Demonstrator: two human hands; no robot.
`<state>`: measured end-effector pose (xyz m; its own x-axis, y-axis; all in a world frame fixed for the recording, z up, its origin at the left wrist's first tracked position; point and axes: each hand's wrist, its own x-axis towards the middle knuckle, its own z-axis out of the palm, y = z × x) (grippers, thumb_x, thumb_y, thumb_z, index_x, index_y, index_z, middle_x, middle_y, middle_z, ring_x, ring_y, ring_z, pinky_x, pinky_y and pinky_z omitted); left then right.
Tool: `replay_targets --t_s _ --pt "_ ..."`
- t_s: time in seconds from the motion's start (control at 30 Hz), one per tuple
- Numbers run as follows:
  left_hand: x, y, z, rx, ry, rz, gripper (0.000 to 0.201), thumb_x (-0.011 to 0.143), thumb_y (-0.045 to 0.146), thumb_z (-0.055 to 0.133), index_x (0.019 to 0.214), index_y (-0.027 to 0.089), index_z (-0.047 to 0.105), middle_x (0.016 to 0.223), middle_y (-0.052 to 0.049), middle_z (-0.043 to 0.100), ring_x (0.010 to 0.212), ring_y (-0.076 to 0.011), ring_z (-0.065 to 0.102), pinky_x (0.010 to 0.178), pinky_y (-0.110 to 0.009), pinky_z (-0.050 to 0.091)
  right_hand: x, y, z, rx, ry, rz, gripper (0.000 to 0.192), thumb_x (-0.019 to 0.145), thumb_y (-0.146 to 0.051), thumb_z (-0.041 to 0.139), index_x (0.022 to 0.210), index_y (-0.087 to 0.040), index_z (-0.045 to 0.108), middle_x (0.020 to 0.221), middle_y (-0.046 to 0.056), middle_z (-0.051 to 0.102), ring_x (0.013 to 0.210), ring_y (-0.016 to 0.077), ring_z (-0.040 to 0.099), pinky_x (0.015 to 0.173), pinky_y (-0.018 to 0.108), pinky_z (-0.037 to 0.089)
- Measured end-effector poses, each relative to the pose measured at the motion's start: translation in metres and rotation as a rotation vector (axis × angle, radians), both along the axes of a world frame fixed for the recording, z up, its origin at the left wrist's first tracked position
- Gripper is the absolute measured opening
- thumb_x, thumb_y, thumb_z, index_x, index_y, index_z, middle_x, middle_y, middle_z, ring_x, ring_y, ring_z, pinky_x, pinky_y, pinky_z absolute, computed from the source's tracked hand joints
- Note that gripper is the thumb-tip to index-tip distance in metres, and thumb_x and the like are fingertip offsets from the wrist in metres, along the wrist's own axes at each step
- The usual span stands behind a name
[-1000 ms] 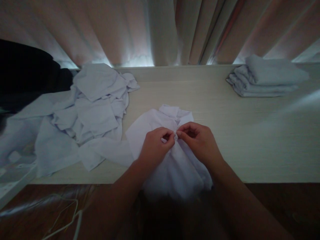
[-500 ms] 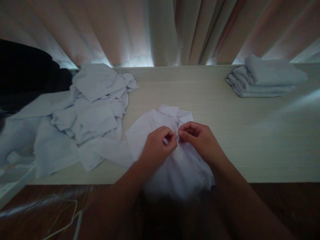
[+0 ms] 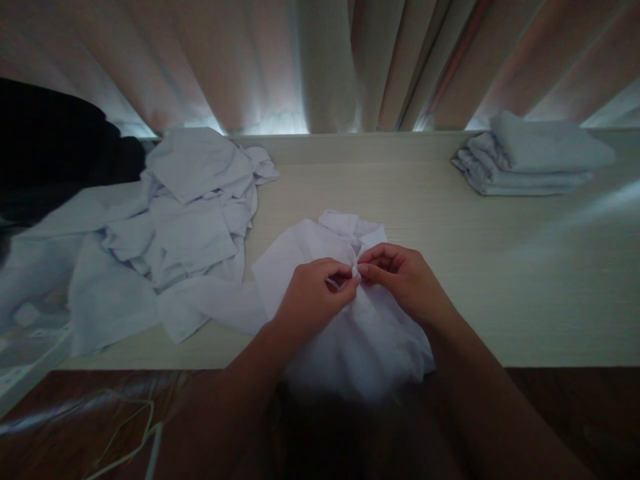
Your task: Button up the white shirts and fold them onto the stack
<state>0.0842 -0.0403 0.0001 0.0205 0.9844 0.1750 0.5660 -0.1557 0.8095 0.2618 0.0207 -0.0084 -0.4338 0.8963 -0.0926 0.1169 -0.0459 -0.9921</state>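
Left hand (image 3: 313,297) and right hand (image 3: 403,280) are both pinching the front of the white shirt (image 3: 360,333) lying on the table (image 3: 450,233).

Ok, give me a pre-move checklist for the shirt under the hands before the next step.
1. Both hands on the shirt front: ok. The left hand and the right hand pinch the white shirt where their fingertips meet.
2. Collar facing away from the person: ok, the collar lies at the far end.
3. Button fastened: cannot tell, the fingers hide it.
4. Shirt fully on the table: not ok, its near end hangs over the front edge.
5. Shirt apart from the unfolded pile: cannot tell, the fabrics meet on the left.
6. Folded stack clear of the work: ok.
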Motion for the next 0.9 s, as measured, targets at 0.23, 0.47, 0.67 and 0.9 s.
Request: replay_targets --t_s 0.23,0.47,0.67,0.9 --pt "-0.0011 0.0015 -0.0036 -0.028 -0.029 -0.002 0.009 0.079 0.014 0.064 0.077 0.018 0.072 0.075 0.001 0.071 0.067 -0.0106 0.062 0.063 -0.02 0.049 0.0001 -0.0004 0.0008 0.039 -0.053 0.028 0.013 0.079 -0.029 0.075 0.085 -0.019 0.07 0.075 0.002 0.069 0.068 0.0152 0.062 0.066 0.029 0.047" --pt "-0.0012 0.0015 0.001 -0.111 -0.147 -0.027 0.011 0.082 0.015 0.063 0.071 0.018 0.065 0.073 0.003 0.065 0.069 -0.0096 0.059 0.062 -0.018 0.046 0.0041 0.0002 0.0028 -0.021 0.016 0.09 0.014 0.079 -0.029 0.076 0.085 -0.019 0.069 0.075 0.001 0.069 0.068 0.0138 0.061 0.065 0.026 0.047" --pt "0.0009 0.0026 0.0003 -0.139 -0.226 -0.045 0.013 0.085 0.024 0.06 0.074 0.018 0.062 0.074 0.002 0.062 0.073 -0.0114 0.057 0.065 -0.02 0.046 0.0042 -0.0004 0.0041 -0.143 0.156 0.104 0.019 0.077 -0.031 0.079 0.085 -0.019 0.067 0.074 0.0 0.067 0.067 0.0128 0.061 0.066 0.026 0.048" --pt "-0.0037 0.0084 0.003 -0.257 -0.285 0.016 0.017 0.084 0.031 0.063 0.075 0.017 0.067 0.075 -0.001 0.067 0.073 -0.0148 0.06 0.068 -0.025 0.048 0.0 -0.0036 0.0018 -0.137 0.211 0.089 0.017 0.075 -0.027 0.08 0.083 -0.019 0.067 0.076 -0.001 0.066 0.071 0.0131 0.06 0.067 0.026 0.046"
